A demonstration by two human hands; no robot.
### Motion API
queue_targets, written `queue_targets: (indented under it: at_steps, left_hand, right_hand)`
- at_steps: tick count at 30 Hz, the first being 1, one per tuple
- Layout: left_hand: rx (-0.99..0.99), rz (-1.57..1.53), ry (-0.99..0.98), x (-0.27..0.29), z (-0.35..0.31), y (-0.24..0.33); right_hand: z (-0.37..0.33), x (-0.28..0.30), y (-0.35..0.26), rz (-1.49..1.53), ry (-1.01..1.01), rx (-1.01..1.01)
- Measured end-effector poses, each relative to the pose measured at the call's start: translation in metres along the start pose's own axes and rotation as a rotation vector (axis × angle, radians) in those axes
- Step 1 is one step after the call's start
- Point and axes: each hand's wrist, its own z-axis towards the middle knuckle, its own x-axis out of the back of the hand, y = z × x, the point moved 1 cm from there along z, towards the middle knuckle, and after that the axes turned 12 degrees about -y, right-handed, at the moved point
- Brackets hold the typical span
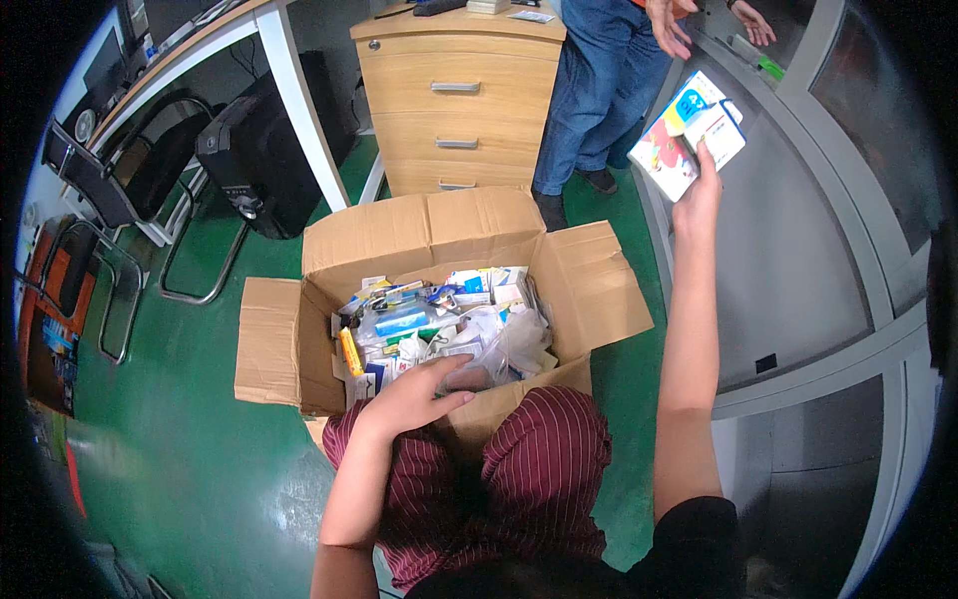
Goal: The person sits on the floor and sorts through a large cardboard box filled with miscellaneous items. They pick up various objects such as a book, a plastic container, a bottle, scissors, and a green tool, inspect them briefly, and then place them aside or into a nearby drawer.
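My right hand (703, 192) is raised at the upper right, closed around a white carton (667, 150) with blue, yellow and red printing. A smaller white box (717, 135) lies against that carton, under or beside my thumb. My left hand (424, 395) hovers over the near edge of an open cardboard box (479, 215), its fingers stretched out and apart. Small cartons and packets (399, 319) fill the cardboard box in a jumble. Below my left fingertips sits a translucent plastic bag (514, 344) at the near right of the heap.
Beyond my right hand stands a person in jeans (604, 85), one hand (669, 25) above the carton. A wooden drawer cabinet (457, 60) stands behind the cardboard box. To the left are a black computer tower (261, 150) and chairs; a grey panelled partition (798, 250) runs along the right.
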Motion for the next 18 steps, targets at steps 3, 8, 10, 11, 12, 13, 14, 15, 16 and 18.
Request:
queue_targets:
  at_steps: [3, 8, 10, 11, 12, 13, 14, 15, 16, 18]
  left_hand:
    - [0.006, -0.095, -0.084, 0.004, -0.001, 0.013]
    - [0.310, 0.056, -0.203, -0.001, 0.000, 0.010]
    - [0.313, 0.071, -0.168, -0.008, 0.006, -0.011]
    - [0.272, 0.044, -0.183, -0.006, 0.007, -0.009]
    - [0.244, 0.013, -0.191, -0.005, 0.008, -0.004]
    - [0.218, -0.017, -0.196, -0.003, 0.009, -0.003]
    - [0.170, -0.100, -0.204, -0.005, 0.006, -0.015]
    - [0.029, -0.051, -0.234, -0.019, 0.004, -0.050]
    - [0.083, -0.045, -0.307, -0.021, 0.014, -0.045]
    - [0.137, -0.002, -0.279, -0.033, 0.024, -0.047]
  right_hand:
    - [0.019, -0.010, -0.003, 0.037, -0.101, -0.024]
    - [0.046, -0.018, -0.009, 0.041, -0.127, -0.059]
    - [0.057, -0.012, -0.009, 0.061, -0.132, -0.075]
    - [0.060, -0.011, -0.009, 0.033, -0.144, -0.071]
    - [0.063, -0.008, -0.003, 0.049, -0.136, -0.095]
    - [0.067, -0.005, 0.001, 0.068, -0.130, -0.121]
    - [0.067, -0.009, 0.004, 0.034, -0.175, -0.117]
    - [0.067, -0.021, 0.008, 0.059, -0.234, -0.124]
    - [0.062, -0.027, -0.016, -0.044, -0.254, -0.127]
    - [0.104, 0.009, -0.036, -0.084, -0.282, -0.239]
